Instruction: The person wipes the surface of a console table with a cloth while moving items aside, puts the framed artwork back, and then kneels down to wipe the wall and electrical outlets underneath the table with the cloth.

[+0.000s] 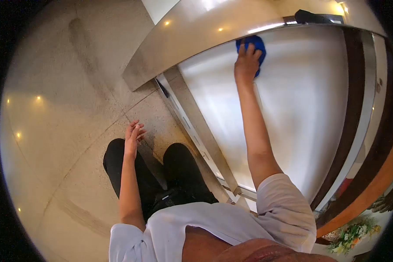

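My right hand [247,64] presses a blue cloth [256,43] against the upper part of a smooth white panel [301,87], just below a shiny metal-like ledge [196,39]. Its fingers are spread over the cloth, and the arm is stretched out across the panel. My left hand [135,132] hangs in the air above my knee, with its fingers apart and slightly curled and nothing in it. The panel's near edge meets a grey-brown frame strip [205,126].
A dark object [310,17] lies on top of the ledge at the upper right. Tiled floor [70,131] spreads to the left. Dark and metal strips [356,109] border the panel on the right. Flowers [353,233] stand at the lower right.
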{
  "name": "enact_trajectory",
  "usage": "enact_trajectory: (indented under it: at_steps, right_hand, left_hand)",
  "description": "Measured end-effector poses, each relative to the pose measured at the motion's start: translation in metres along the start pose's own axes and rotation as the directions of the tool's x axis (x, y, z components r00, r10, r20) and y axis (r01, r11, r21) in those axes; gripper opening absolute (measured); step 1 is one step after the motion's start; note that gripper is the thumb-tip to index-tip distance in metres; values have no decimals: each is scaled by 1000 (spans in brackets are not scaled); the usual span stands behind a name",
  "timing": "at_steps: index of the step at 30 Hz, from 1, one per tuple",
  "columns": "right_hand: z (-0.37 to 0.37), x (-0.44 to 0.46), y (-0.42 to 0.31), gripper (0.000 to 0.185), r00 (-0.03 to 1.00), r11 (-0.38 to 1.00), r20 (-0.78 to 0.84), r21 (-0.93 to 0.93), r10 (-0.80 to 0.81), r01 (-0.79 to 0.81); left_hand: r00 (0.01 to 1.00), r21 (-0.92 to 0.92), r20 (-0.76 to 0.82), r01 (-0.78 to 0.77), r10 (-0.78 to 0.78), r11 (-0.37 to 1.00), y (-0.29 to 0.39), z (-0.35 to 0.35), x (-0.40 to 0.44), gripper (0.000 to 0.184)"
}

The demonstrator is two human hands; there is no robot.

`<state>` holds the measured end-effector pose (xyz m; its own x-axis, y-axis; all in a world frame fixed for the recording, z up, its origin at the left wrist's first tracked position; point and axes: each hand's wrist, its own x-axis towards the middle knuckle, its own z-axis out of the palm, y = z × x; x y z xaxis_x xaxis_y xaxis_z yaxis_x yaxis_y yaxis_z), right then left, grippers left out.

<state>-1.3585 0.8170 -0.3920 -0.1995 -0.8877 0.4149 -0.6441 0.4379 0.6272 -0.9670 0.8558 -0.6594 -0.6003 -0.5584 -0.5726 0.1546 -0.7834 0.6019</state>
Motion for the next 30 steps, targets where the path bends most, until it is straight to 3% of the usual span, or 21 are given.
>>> enact_trajectory:
  at_steps: [3,6,7,9,10,11,12,14,15,18,21,24,27,28,30]
  right_hand:
    - [37,-27,-34,30,994,996,69,43,-87,84]
    - [67,-49,-70,34,981,963,157,258,-119,75]
    - [70,-52,-79,40,990,942,91,330,-105,70]
    - [116,-68,-81,44,994,592,108,801,13,-94]
    - [89,-59,-85,46,939,211,327,915,109,-343]
    - [58,-62,-81,48,823,-202,560,821,97,-534]
    - [20,-65,-77,50,663,-564,749,541,-16,-624]
    - [-29,-70,-59,53,644,-708,734,337,-215,-621]
    - [-49,-74,-52,56,646,-763,701,228,-303,-605]
    - [-108,-100,-58,55,702,-846,608,89,-372,-526]
    - [-160,-129,-66,54,807,-889,494,134,-324,-439]
    - [-139,-182,-67,53,790,-898,562,176,-245,-404]
    - [-163,-240,-70,54,704,-910,681,132,-204,-392]
    - [-164,-258,-73,58,699,-880,686,187,-200,-436]
    - [-173,-261,-78,57,745,-916,615,89,-258,-391]
  left_hand:
    - [1000,7,10,3,-4,1000,-5,-4,3,46]
    - [1000,5,11,27,-27,1000,-1,-6,2,46]
    - [999,-2,7,41,-41,999,-1,-5,1,47]
    - [998,-23,11,64,-64,998,-1,-10,5,47]
    - [997,-36,8,75,-75,997,4,-9,4,47]
    - [997,-30,-17,78,-78,997,5,-8,4,47]
    - [996,-24,-41,84,-85,996,11,-5,4,47]
    - [994,25,-61,91,-89,996,8,-4,4,46]
    - [995,67,-58,84,-80,994,-8,-8,13,46]
    - [1000,188,2,11,-12,982,-18,-23,21,48]
    - [995,214,92,-68,49,975,-7,4,-16,53]
    - [945,-26,314,-87,91,996,6,66,-48,67]
    - [801,-272,586,53,122,961,13,110,-97,76]
    - [730,-306,671,112,131,945,17,113,-107,79]
    - [738,-188,674,124,36,974,38,126,-110,76]
